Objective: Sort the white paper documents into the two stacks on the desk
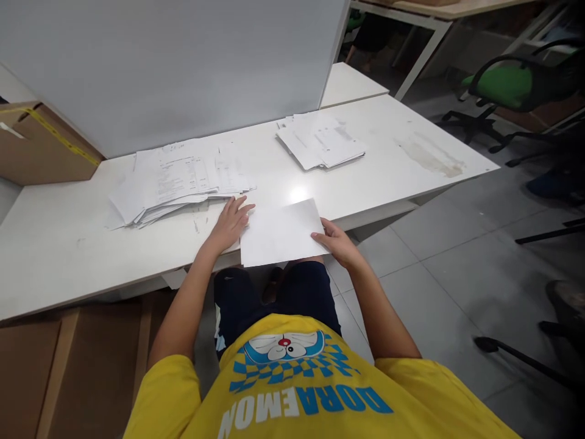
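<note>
A blank white sheet of paper [281, 235] juts over the front edge of the white desk. My right hand [337, 241] pinches its right edge, thumb on top and fingers underneath. Beside the sheet's left edge, my left hand [232, 223] rests with fingers stretched out and apart, holding nothing. Whether its fingertips touch the paper I cannot tell. Just beyond that hand lies an uneven pile of printed papers [178, 177]. A second, smaller paper stack [322, 141] sits farther back, to the right of the middle.
The white desk [59, 244] runs along a grey upright panel [183, 67]. At the far left stands a cardboard box [46, 146], with larger cardboard [95, 360] under the desk. A brownish smear [429, 155] marks the desk's right end. Green office chairs [503, 85] stand on the tiled floor at right.
</note>
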`<state>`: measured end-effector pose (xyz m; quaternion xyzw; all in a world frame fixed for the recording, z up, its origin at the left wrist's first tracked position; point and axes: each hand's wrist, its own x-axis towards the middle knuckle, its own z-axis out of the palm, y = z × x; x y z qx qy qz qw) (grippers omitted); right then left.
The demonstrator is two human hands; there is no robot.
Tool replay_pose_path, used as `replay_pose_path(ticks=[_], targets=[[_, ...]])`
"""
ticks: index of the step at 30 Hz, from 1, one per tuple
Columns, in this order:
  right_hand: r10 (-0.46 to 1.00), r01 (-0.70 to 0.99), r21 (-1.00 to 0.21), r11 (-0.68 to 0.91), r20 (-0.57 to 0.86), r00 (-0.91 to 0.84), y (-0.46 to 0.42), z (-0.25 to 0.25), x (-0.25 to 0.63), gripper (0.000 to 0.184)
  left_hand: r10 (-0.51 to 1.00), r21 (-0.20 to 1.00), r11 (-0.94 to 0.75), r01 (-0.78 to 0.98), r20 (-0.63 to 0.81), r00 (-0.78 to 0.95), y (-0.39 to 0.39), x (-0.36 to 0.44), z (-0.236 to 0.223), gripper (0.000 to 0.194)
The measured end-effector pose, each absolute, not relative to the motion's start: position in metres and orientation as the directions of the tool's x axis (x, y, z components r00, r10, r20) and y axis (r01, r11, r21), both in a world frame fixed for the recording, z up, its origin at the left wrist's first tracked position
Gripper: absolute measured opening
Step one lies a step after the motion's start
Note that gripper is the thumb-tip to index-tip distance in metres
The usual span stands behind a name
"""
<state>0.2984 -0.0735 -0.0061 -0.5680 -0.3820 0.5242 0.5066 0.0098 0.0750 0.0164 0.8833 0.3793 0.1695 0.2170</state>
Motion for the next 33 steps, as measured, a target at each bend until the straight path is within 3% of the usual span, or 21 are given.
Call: replay_pose_path(ticks=[7, 12, 15, 17, 19, 21, 24, 27, 30, 33], targets=[[0.97, -0.074, -0.98, -0.186, -0.196, 0.146, -0.066, -0.008, 0.304, 0.055, 0.711, 0.453, -0.679, 0.578, 0.212, 0.67, 0.076, 0.012, 0.007, 0.047], [0.978, 0.075, -0.989, -0.127, -0.113, 0.173, -0.064, 0.001, 0.325, 0.051, 0.724, 0.481, -0.664, 0.572, 0.223, 0.653, 0.073, 0.008, 0.014, 0.055], [0.888, 0.286, -0.958, 0.032, 0.159, 0.431, -0.057, 0.006, 0.354, 0.046, 0.725, 0.463, -0.672, 0.578, 0.252, 0.641, 0.071, 0.007, 0.017, 0.059], [0.657, 0.536, -0.841, 0.073, 0.445, 0.609, -0.044, 0.009, 0.375, 0.048, 0.723, 0.442, -0.678, 0.587, 0.258, 0.641, 0.07, 0.007, 0.017, 0.06], [0.426, 0.757, -0.653, -0.012, 0.681, 0.595, -0.023, 0.013, 0.391, 0.052, 0.723, 0.431, -0.678, 0.595, 0.246, 0.645, 0.07, 0.008, 0.017, 0.06], [0.405, 0.878, -0.471, -0.088, 0.788, 0.464, 0.006, 0.015, 0.398, 0.052, 0.721, 0.429, -0.679, 0.595, 0.24, 0.65, 0.069, 0.008, 0.018, 0.058], [0.626, 0.95, -0.298, -0.089, 0.725, 0.286, 0.053, 0.015, 0.39, 0.047, 0.719, 0.435, -0.683, 0.586, 0.263, 0.643, 0.069, 0.007, 0.019, 0.054], [0.84, 0.962, -0.257, -0.097, 0.498, 0.218, 0.09, 0.008, 0.376, 0.044, 0.722, 0.44, -0.683, 0.583, 0.287, 0.629, 0.07, 0.005, 0.018, 0.05], [0.914, 0.954, -0.28, -0.108, 0.35, 0.206, 0.106, -0.004, 0.368, 0.047, 0.724, 0.44, -0.681, 0.586, 0.281, 0.63, 0.071, 0.003, 0.017, 0.05], [0.907, 0.944, -0.317, -0.093, 0.364, 0.211, 0.103, -0.013, 0.37, 0.047, 0.729, 0.447, -0.672, 0.59, 0.261, 0.633, 0.071, 0.003, 0.018, 0.052]])
